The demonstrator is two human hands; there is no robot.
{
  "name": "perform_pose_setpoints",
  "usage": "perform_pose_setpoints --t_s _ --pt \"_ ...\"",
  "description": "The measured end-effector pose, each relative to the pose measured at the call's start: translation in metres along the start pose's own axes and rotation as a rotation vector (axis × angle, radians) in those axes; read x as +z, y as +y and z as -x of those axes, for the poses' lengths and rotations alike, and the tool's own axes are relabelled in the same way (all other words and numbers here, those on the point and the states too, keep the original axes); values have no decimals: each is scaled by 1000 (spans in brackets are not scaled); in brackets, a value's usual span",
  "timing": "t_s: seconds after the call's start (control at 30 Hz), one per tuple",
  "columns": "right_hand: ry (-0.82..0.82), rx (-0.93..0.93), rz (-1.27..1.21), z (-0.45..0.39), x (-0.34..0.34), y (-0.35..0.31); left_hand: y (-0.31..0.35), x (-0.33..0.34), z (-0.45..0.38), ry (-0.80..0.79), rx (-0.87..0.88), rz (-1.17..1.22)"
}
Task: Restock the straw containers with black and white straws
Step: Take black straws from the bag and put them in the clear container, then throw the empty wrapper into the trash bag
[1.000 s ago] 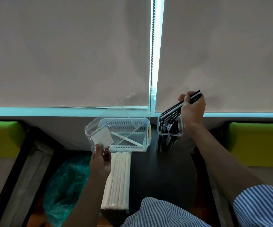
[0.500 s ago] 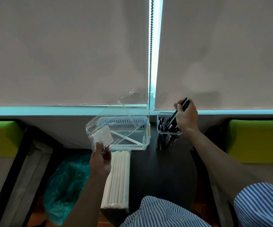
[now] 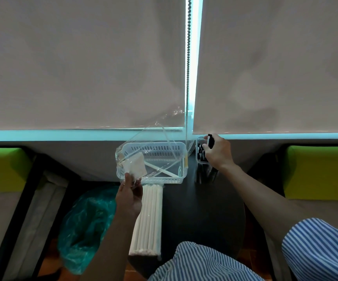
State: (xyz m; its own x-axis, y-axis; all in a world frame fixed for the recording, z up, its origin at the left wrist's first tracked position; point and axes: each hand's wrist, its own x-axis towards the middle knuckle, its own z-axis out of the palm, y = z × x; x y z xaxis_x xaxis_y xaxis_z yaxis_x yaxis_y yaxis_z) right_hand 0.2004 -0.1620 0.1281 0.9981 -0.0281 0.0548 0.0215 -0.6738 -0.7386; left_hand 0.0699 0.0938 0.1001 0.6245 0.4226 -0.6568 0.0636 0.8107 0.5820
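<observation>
Right hand (image 3: 217, 152) lowered, gripping black straws (image 3: 210, 141) into cup (image 3: 199, 157). Left hand (image 3: 128, 196) pinches empty bag (image 3: 143, 159). White pack (image 3: 148, 216), 6 o'clock of basket (image 3: 153, 148), unloaded.

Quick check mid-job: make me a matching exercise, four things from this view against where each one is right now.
Things:
1. black straws
2. clear plastic bag
3. white straw bundle
4. teal plastic bag

Places:
A. flat on the dark table
B. pinched by the left hand
C. gripped by the right hand over the clear cup
D. low, left of the table

Pairs: 1-C, 2-B, 3-A, 4-D
</observation>
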Motion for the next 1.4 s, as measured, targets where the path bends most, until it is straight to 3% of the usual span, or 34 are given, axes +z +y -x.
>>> perform_pose_setpoints --t_s 0.17,0.4,0.73,0.87,1.07,1.17,1.27,1.4 --pt "24 -34 -65 6 -7 1 -3 -4 2 -7 -10 -37" --pt "87 -239 -39 14 -10 -1 -8 -14 4 -13 -10 -33" --pt "-275 -103 239 14 3 4 -15 -27 10 3 -20 -24" --pt "-342 -81 276 13 1 -3 -17 -29 16 35 -21 -40" --pt "-36 -180 7 19 -2 -8 -23 -30 23 37 -29 -65" --pt "0 45 -417 29 -15 -24 -28 -31 26 15 -36 -126" --pt "-222 293 -779 34 -31 -26 -33 -37 28 -45 -46 -221" --pt "-418 341 -485 52 -43 -1 -42 -48 31 -116 -112 -427"
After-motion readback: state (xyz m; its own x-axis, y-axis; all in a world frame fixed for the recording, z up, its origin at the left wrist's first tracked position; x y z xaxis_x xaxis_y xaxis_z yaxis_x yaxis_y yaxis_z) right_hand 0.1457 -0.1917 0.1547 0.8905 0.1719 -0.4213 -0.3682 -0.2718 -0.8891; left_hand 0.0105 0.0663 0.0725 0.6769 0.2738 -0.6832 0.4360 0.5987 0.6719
